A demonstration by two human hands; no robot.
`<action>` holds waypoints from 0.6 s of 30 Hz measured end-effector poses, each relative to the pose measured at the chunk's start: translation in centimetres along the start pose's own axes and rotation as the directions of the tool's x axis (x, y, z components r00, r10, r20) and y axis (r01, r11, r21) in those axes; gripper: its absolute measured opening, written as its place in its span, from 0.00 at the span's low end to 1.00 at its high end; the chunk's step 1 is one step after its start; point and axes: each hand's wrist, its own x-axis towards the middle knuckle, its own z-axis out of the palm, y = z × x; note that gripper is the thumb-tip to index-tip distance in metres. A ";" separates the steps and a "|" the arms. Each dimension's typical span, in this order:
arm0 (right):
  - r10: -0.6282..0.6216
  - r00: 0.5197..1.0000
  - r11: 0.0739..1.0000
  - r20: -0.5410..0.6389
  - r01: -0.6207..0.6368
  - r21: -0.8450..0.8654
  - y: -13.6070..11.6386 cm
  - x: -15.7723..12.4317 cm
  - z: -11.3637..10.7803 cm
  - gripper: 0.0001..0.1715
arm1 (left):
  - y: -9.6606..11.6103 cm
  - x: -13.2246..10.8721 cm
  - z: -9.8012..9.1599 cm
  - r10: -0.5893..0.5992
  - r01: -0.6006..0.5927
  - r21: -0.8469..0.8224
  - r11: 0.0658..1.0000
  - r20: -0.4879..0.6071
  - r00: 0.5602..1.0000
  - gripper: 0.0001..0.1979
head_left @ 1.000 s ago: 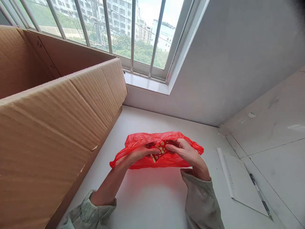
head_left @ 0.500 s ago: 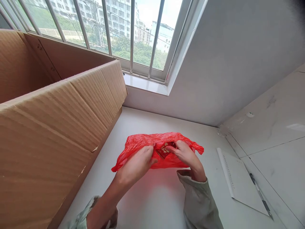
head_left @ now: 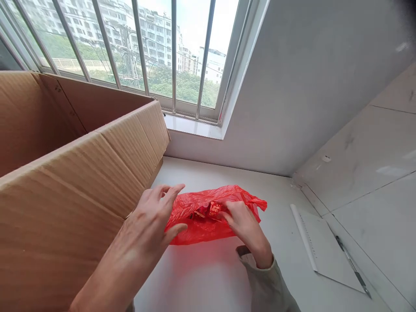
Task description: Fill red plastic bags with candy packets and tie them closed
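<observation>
A thin red plastic bag [head_left: 198, 236] lies on the white table with its mouth open toward me. Inside it show a small red packet with gold print [head_left: 215, 209] and other small red and gold items [head_left: 200, 212], too crumpled together to name. My right hand [head_left: 243, 223] reaches into the mouth from the right, thumb and fingers closed at the edge of the red packet. Above the bag's left end hovers my left hand [head_left: 147, 225], fingers spread, with nothing in it; it covers that end.
A large open cardboard box [head_left: 81, 173] stands at the left, close by my left hand. On the right lie a white spiral notebook [head_left: 325, 247] and a black pen [head_left: 353, 266]. Behind are the wall and a barred window [head_left: 146, 56].
My left hand has let go of the bag's edge and moved left, its fingers opening. My right hand stays at the mouth, where the printed packet now sits at its fingertips.
</observation>
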 end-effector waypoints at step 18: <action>0.208 0.967 0.819 -0.144 -0.092 0.567 2.1 -2.5 -11.2 0.07 | 1.6 0.1 -4.9 -0.326 0.279 -0.696 0.662 0.068 0.943 0.14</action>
